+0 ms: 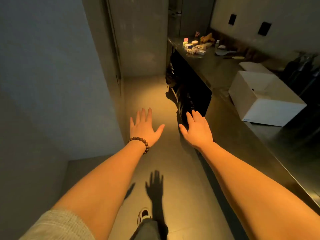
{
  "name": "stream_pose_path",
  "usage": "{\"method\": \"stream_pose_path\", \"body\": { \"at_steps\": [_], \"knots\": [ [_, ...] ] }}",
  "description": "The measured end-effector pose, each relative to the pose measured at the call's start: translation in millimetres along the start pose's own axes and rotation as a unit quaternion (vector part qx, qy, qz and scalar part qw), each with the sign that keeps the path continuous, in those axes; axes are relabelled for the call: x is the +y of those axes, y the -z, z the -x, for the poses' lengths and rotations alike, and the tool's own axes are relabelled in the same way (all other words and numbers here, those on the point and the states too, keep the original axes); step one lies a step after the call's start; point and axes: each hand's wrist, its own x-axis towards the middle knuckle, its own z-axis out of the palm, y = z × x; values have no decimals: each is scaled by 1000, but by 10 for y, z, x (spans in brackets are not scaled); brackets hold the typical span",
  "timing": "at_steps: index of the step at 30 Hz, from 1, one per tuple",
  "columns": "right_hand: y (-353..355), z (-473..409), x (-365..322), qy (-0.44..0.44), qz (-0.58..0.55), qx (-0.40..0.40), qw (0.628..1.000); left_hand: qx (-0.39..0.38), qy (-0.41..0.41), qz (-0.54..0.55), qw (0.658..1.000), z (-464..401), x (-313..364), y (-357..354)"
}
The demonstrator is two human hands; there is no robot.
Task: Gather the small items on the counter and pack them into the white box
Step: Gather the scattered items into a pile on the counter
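Both my arms reach forward over the floor with fingers spread flat. My left hand (pixel 144 127), with a bead bracelet on its wrist, holds nothing. My right hand (pixel 197 129) is also empty, just left of the dark counter (pixel 225 108). The white box (pixel 265 97) stands open on the counter to the right, well beyond my right hand. A cluster of small items (pixel 196 46) lies at the counter's far end, among them a pink block, a round pale piece and a brown toy.
A white lid or second box (pixel 253 67) sits behind the white box. A pale spoon-like utensil (pixel 223 52) lies near the items. Black bags (pixel 187 99) fill the space under the counter. A grey wall runs along the left, a narrow floor strip between.
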Motion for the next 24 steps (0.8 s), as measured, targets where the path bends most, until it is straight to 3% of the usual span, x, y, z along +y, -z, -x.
{"method": "stream_pose_path", "body": {
  "at_steps": [9,24],
  "knots": [
    [-506,-1053,216,8,26,-26,999,-31,13,-1,999,-1061,-163,-528],
    [-1393,-3857,263,-33,52,-19,998,-58,39,-9,998,-3771,-635,-875]
  ]
}}
